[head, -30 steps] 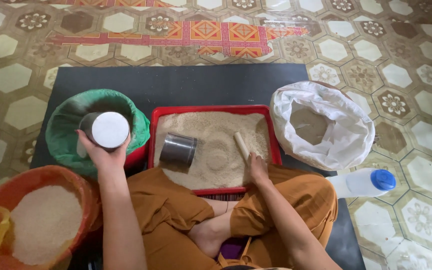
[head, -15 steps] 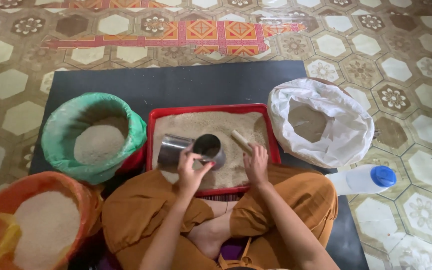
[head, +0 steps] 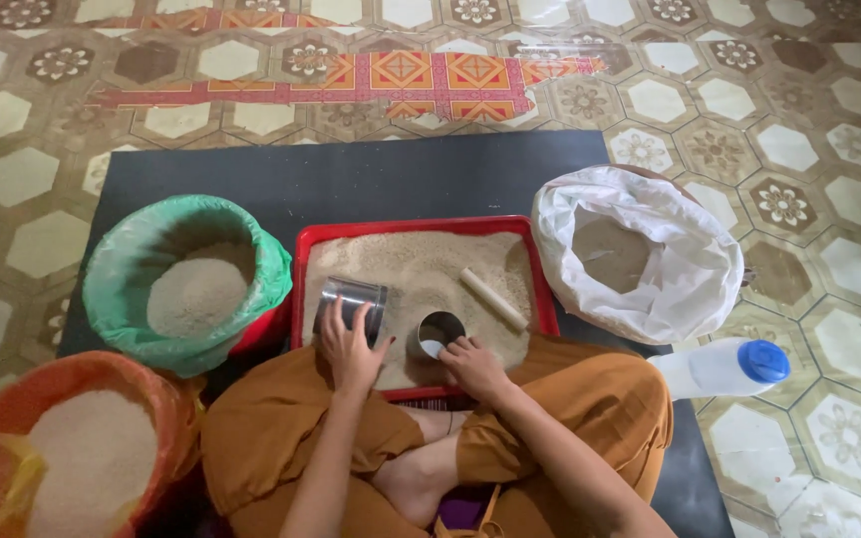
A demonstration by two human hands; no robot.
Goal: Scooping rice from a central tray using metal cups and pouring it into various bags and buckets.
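A red tray (head: pixel 421 225) full of pale grain lies on a dark mat in front of my crossed legs. My left hand (head: pixel 351 344) rests on a shiny metal can (head: pixel 352 302) lying on its side in the grain. My right hand (head: pixel 473 365) holds a second, upright metal cup (head: pixel 438 333) at the tray's near edge, its open mouth facing up. A short pale stick (head: pixel 493 299) lies loose on the grain to the right.
A green-lined bag of grain (head: pixel 187 282) stands left of the tray, an orange-lined bag of white grain (head: pixel 72 448) at near left, a white sack (head: pixel 640 254) at right. A white bottle with blue cap (head: pixel 724 367) lies by my right knee. Patterned tile floor surrounds the mat (head: pixel 371 179).
My left hand moved from the green bag to the tray and passed the upright cup to my right hand, which left the stick; the left now lies on the sideways can.
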